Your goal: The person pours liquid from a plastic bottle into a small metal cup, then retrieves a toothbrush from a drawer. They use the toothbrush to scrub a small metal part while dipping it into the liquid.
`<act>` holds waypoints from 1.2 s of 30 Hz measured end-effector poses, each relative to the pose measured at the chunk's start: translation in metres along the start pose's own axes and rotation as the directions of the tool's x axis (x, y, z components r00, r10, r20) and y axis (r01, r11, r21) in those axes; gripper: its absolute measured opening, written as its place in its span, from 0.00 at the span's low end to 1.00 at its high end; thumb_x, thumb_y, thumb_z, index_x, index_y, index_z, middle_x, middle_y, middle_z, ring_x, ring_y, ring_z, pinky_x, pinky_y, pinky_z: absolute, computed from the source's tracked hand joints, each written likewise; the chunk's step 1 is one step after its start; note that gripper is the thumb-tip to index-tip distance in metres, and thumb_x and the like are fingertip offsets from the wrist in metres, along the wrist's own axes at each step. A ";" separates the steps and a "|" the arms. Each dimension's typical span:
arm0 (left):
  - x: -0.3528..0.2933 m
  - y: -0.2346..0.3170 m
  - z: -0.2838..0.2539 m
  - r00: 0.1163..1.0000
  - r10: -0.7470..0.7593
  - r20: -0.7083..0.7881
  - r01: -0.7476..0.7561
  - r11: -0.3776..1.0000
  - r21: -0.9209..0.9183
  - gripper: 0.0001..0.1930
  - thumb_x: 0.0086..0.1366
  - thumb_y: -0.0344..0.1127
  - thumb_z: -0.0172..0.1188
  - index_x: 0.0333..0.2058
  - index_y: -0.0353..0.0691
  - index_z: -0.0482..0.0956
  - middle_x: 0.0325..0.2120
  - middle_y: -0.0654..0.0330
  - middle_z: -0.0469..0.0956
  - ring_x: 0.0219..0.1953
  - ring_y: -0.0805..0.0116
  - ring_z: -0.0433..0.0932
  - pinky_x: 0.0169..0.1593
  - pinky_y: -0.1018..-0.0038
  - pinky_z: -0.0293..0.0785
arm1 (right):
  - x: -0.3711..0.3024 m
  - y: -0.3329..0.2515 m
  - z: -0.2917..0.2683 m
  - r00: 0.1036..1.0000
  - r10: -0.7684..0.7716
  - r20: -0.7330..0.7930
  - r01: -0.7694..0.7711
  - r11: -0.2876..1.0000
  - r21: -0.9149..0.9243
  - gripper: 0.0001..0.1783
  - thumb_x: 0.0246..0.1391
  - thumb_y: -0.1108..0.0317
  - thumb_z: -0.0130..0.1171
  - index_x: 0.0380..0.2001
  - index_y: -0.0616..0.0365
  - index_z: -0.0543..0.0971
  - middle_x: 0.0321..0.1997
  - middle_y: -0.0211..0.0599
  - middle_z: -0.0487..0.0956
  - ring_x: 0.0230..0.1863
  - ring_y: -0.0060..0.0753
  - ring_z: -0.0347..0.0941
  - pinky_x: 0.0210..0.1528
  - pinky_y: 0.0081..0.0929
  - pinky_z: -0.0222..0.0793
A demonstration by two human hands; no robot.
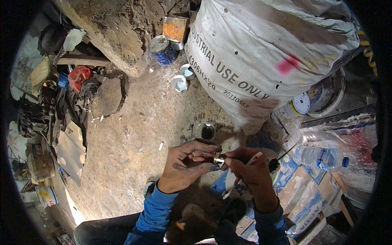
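Observation:
Both hands meet in front of me around a small shiny metal piece (219,161); its exact kind is hard to make out. My left hand (183,165) pinches it between thumb and fingers, and the fingertips are stained dark. On the other side, my right hand (254,173) has its thumb and forefinger closed on the piece's right end. A slim pale stick with a reddish part (255,157) is also tucked through my right hand, its lower end poking out below the palm. Just beyond the hands, a small cup of dark liquid (205,131) stands on the floor.
A big white woven sack (245,53) fills the far right. Paint tins (162,50) and two small cups (179,83) stand beside it. A plastic water bottle (322,158) lies on flattened cardboard (300,192) at right. Scrap and rubbish (67,87) pile up at left.

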State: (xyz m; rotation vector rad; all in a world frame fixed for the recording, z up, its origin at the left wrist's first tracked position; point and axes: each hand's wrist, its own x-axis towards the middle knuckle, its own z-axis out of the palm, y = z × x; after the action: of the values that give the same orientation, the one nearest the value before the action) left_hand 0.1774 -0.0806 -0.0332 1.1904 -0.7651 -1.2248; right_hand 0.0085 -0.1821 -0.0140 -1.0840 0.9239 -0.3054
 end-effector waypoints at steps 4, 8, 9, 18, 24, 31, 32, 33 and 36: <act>0.000 0.000 0.002 0.999 -0.035 -0.005 0.035 0.999 0.022 0.21 0.52 0.16 0.62 0.47 0.29 0.74 0.42 0.53 0.78 0.45 0.70 0.77 0.52 0.76 0.74 | 0.001 0.004 0.002 0.998 -0.028 -0.061 0.030 0.999 0.031 0.09 0.48 0.69 0.64 0.30 0.63 0.80 0.20 0.29 0.78 0.16 0.11 0.65 0.15 0.13 0.60; -0.001 -0.002 0.002 0.999 -0.033 0.009 0.033 0.999 -0.033 0.21 0.53 0.16 0.62 0.47 0.30 0.74 0.43 0.53 0.78 0.46 0.70 0.77 0.53 0.76 0.73 | -0.001 0.001 -0.001 0.995 0.083 -0.055 -0.085 0.996 -0.036 0.13 0.48 0.67 0.67 0.34 0.64 0.80 0.29 0.35 0.82 0.31 0.19 0.76 0.36 0.18 0.71; -0.001 -0.004 0.002 1.000 -0.018 0.010 0.018 0.998 -0.055 0.21 0.53 0.17 0.63 0.47 0.30 0.74 0.43 0.53 0.78 0.46 0.71 0.77 0.53 0.76 0.73 | -0.001 0.000 -0.001 0.997 0.064 -0.036 -0.066 0.996 -0.056 0.13 0.49 0.67 0.67 0.35 0.64 0.80 0.30 0.35 0.82 0.32 0.20 0.76 0.35 0.18 0.71; 0.003 -0.024 -0.007 0.998 0.058 0.005 -0.055 0.972 -0.227 0.23 0.57 0.27 0.66 0.50 0.29 0.71 0.45 0.53 0.78 0.46 0.70 0.77 0.51 0.74 0.73 | 0.001 -0.003 -0.005 0.996 -0.018 0.083 -0.003 0.967 0.254 0.11 0.47 0.76 0.57 0.37 0.64 0.80 0.28 0.38 0.81 0.19 0.13 0.65 0.20 0.14 0.59; 0.001 -0.024 -0.007 1.000 0.030 -0.008 -0.031 0.942 -0.336 0.23 0.59 0.31 0.65 0.50 0.28 0.70 0.43 0.53 0.78 0.45 0.70 0.77 0.51 0.75 0.73 | -0.004 0.008 0.007 0.714 -0.696 0.075 0.598 0.550 -0.583 0.17 0.42 0.80 0.62 0.39 0.56 0.81 0.34 0.35 0.79 0.19 0.14 0.67 0.21 0.17 0.65; -0.006 -0.032 0.000 0.997 -0.055 -0.051 0.025 0.884 -0.467 0.23 0.62 0.35 0.63 0.51 0.29 0.70 0.41 0.53 0.78 0.42 0.71 0.77 0.47 0.78 0.74 | 0.003 0.013 -0.007 0.549 -0.721 0.423 0.755 0.209 -0.622 0.15 0.48 0.74 0.59 0.43 0.54 0.77 0.38 0.41 0.78 0.32 0.37 0.78 0.33 0.28 0.74; -0.007 -0.033 -0.003 0.996 -0.079 -0.042 0.049 0.872 -0.487 0.22 0.63 0.35 0.61 0.51 0.29 0.69 0.41 0.53 0.78 0.42 0.71 0.77 0.47 0.78 0.74 | 0.008 0.012 -0.008 0.637 -0.667 0.387 0.727 0.353 -0.589 0.12 0.50 0.74 0.59 0.40 0.55 0.76 0.36 0.40 0.78 0.31 0.35 0.76 0.34 0.27 0.73; -0.008 -0.035 -0.008 0.995 -0.088 -0.041 0.054 0.852 -0.521 0.21 0.64 0.34 0.60 0.52 0.29 0.69 0.41 0.53 0.77 0.42 0.70 0.77 0.47 0.78 0.74 | 0.014 0.012 -0.008 0.685 -0.636 0.356 0.705 0.453 -0.546 0.09 0.52 0.73 0.58 0.38 0.56 0.75 0.34 0.39 0.77 0.30 0.33 0.75 0.35 0.27 0.73; -0.008 -0.043 -0.026 0.949 -0.249 -0.192 0.049 0.721 -0.691 0.17 0.66 0.33 0.56 0.50 0.31 0.70 0.42 0.53 0.77 0.41 0.68 0.78 0.47 0.76 0.76 | 0.038 0.011 -0.004 0.850 -0.523 -0.057 0.490 0.827 -0.275 0.04 0.59 0.68 0.53 0.32 0.57 0.72 0.29 0.34 0.75 0.25 0.26 0.70 0.32 0.24 0.70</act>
State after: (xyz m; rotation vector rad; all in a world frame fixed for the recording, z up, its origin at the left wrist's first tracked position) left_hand 0.1873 -0.0630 -0.0799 0.7749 0.0286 -1.2783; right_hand 0.0257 -0.2032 -0.0428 -1.5618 0.7862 -0.7243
